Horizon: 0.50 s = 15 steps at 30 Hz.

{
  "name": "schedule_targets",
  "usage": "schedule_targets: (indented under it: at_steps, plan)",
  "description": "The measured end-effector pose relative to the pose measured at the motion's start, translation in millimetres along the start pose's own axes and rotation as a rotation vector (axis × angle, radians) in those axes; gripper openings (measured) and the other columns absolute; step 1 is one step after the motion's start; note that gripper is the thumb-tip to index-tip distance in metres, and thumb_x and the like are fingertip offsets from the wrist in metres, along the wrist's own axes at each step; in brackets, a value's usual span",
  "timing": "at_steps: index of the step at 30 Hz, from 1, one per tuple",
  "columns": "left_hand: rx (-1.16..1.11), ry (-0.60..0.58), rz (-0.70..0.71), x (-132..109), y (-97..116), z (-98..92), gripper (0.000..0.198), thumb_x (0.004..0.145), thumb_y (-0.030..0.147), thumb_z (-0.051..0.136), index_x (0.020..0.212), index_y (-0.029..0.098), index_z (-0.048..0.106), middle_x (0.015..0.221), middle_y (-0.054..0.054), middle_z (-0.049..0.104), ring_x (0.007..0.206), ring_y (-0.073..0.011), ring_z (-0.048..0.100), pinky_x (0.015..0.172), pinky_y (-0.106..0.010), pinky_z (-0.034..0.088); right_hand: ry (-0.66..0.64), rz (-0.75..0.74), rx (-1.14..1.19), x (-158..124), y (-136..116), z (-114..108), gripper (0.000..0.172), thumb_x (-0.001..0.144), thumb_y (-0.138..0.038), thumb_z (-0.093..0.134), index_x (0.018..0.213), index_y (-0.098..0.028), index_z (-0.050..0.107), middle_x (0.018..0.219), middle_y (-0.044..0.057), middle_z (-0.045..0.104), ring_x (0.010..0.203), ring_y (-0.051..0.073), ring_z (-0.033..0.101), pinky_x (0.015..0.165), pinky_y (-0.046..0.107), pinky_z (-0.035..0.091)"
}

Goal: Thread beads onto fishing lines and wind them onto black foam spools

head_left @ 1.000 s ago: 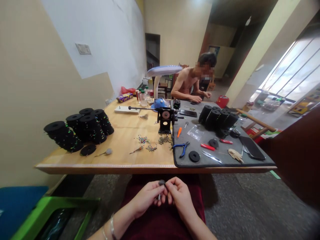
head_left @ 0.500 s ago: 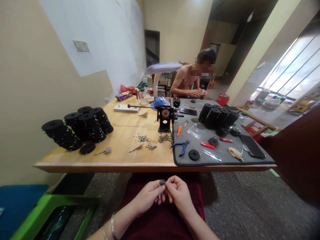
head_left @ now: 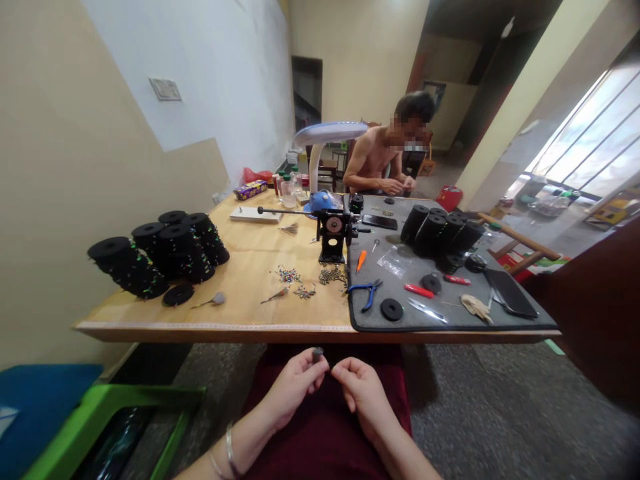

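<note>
Both hands are held low over my lap in front of the wooden table (head_left: 240, 317). My left hand (head_left: 294, 387) is closed in a pinch on a small grey tuft-like piece (head_left: 318, 352) that sticks up above its fingertips. My right hand (head_left: 361, 392) is closed beside it, fingertips curled toward the left hand; whatever it holds is too small to make out. A thin bracelet (head_left: 231, 448) is on my left wrist.
On the table: stacks of black spools (head_left: 160, 257) at left, a small hand-crank winder (head_left: 333, 235), scattered beads (head_left: 295, 279), blue pliers (head_left: 369, 292), a grey mat (head_left: 450, 313) with more black spools (head_left: 443, 233) and a desk lamp (head_left: 325, 137). Another person (head_left: 385, 163) sits at the far end. A green bin (head_left: 100, 427) stands lower left.
My left hand has lifted slightly with the grey piece and my hands have drawn a little apart. The view has shifted slightly.
</note>
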<state>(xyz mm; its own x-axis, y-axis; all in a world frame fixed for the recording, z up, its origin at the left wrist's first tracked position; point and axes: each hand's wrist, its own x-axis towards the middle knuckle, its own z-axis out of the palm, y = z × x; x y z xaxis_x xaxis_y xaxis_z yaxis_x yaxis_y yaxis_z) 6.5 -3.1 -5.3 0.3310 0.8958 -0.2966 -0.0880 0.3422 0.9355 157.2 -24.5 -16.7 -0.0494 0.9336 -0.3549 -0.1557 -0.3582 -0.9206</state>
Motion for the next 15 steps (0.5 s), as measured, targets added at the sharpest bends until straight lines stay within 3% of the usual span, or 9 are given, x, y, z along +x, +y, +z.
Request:
schedule_targets:
  at_steps: [8, 15]
  plan:
    - [0.024, 0.001, 0.04, 1.2, -2.4, -0.9, 0.034, 0.073, 0.047, 0.067, 0.073, 0.016, 0.054, 0.057, 0.005, 0.046, 0.051, -0.0082, 0.036, 0.049, -0.021, 0.026, -0.12, 0.073, -0.006, -1.2, -4.1, 4.8, 0.031, 0.065, -0.043, 0.07, 0.061, -0.016, 0.056, 0.035, -0.011, 0.042, 0.027, 0.002, 0.024, 0.035, 0.021, 0.008]
    - [0.034, 0.0, 0.059, 0.4, 0.3, -0.2, 0.034, 0.074, 0.048, 0.067, 0.073, 0.016, 0.054, 0.058, 0.005, 0.046, 0.053, -0.0084, 0.036, 0.049, -0.021, 0.026, -0.151, 0.097, 0.037, -0.7, -5.2, 4.8, 0.029, 0.065, -0.04, 0.07, 0.06, -0.015, 0.056, 0.032, -0.012, 0.038, 0.027, 0.002, 0.021, 0.035, 0.022, 0.007]
